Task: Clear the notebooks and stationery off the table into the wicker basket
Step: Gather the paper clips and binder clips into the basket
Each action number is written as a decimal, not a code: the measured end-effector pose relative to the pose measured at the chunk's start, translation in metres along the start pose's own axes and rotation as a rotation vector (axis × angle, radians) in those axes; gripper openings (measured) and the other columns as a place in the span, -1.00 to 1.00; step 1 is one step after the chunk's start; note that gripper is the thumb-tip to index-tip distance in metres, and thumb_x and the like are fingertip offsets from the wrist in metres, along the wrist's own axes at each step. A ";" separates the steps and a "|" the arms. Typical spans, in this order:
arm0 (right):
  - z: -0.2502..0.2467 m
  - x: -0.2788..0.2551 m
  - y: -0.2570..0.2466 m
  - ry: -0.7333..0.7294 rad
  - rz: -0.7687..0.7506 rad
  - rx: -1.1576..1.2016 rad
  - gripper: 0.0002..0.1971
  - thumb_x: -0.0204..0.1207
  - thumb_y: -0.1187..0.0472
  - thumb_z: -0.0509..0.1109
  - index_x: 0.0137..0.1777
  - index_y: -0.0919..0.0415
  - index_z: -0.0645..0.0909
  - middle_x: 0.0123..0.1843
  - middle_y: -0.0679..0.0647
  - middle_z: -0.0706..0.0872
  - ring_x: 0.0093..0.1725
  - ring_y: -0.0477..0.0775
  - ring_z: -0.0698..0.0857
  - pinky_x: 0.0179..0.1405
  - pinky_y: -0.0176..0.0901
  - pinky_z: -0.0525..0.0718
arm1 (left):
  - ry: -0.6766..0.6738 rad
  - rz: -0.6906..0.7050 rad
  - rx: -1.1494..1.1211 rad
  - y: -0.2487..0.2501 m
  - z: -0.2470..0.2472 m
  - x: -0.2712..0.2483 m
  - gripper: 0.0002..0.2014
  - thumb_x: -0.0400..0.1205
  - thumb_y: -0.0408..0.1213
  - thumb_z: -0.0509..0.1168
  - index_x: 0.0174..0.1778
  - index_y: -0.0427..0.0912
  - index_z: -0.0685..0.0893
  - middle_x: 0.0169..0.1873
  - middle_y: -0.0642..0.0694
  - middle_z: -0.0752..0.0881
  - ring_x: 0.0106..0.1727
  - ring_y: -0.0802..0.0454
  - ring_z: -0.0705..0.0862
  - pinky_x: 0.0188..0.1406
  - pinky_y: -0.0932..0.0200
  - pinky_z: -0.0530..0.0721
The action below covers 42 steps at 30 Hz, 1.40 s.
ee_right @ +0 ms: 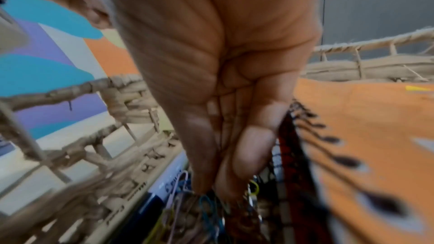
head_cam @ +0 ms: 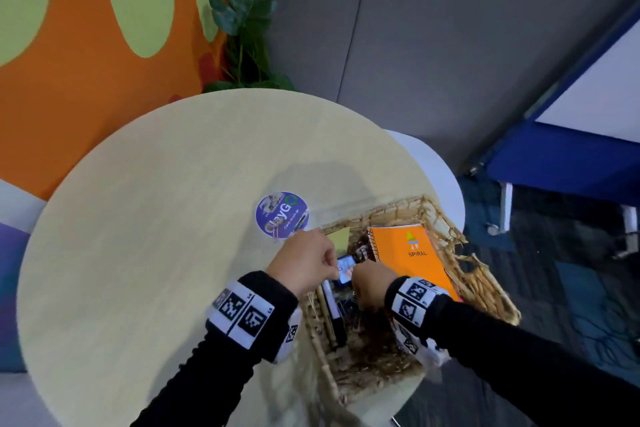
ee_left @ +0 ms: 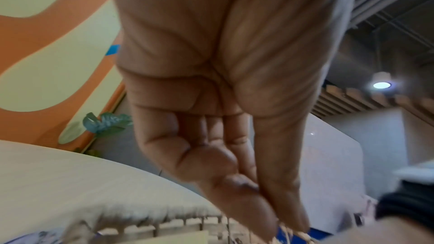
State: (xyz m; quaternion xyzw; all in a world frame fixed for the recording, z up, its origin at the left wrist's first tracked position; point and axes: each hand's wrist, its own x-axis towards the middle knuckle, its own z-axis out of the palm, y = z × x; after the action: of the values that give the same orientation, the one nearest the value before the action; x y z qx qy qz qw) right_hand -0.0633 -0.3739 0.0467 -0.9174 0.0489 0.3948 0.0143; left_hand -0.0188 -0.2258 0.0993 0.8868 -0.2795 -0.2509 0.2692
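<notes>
A wicker basket (head_cam: 408, 206) stands on the right side of the round table (head_cam: 156, 218). In it lie an orange spiral notebook (head_cam: 412, 253), a yellow sticky pad (head_cam: 339, 236), a marker (head_cam: 334, 312), a small blue item (head_cam: 346, 269) and a heap of coloured paper clips (ee_right: 206, 205). My right hand (ee_right: 211, 190) reaches down into the basket and its thumb and fingertips pinch into the clips, beside the notebook's spiral. My left hand (head_cam: 332, 272) hovers over the basket's left rim, thumb and fingers pinched on what looks like a thin pale paper clip (ee_left: 288, 235).
A round purple sticker (head_cam: 282, 215) is on the table left of the basket, with a loose paper clip (head_cam: 276, 230) on its lower edge. A potted plant (head_cam: 249, 28) stands behind the table. A white rounded surface (head_cam: 440, 177) and a blue-framed board (head_cam: 571, 166) are to the right.
</notes>
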 end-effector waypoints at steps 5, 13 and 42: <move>-0.003 0.002 -0.001 -0.040 0.009 -0.045 -0.73 0.43 0.21 0.49 -0.38 0.28 0.49 -0.46 0.07 0.45 -0.43 0.10 0.50 -0.32 -0.08 0.54 | -0.131 -0.012 0.155 0.022 0.021 0.005 -0.90 0.45 -0.27 0.49 -0.19 -0.19 0.81 -0.14 -0.11 0.84 -0.07 -0.07 0.78 -0.21 0.14 0.61; -0.031 -0.064 0.059 0.402 0.041 0.494 -0.86 0.44 0.22 0.50 -0.12 0.31 0.78 -0.31 0.24 0.85 -0.36 0.09 0.79 -0.19 -0.10 0.81 | -0.377 -0.015 0.441 0.050 0.059 0.041 -0.88 0.57 -0.48 0.31 -0.01 -0.36 0.69 -0.28 -0.16 0.66 -0.21 -0.12 0.61 -0.22 0.14 0.61; -0.170 0.055 -0.009 0.445 -0.392 0.150 -0.83 0.50 0.29 0.37 0.01 0.24 0.76 0.02 0.15 0.83 0.05 0.15 0.74 0.02 -0.16 0.61 | 0.129 -0.565 -0.028 -0.117 0.002 0.092 -0.65 0.52 -0.13 0.32 0.07 -0.35 0.68 0.05 -0.33 0.78 0.11 -0.27 0.74 0.06 0.02 0.69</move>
State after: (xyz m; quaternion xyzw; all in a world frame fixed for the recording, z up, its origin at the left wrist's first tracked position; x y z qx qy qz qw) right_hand 0.0976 -0.3804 0.1235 -0.9697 -0.0981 0.1693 0.1466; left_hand 0.0886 -0.2028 -0.0021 0.9398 0.0000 -0.2630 0.2181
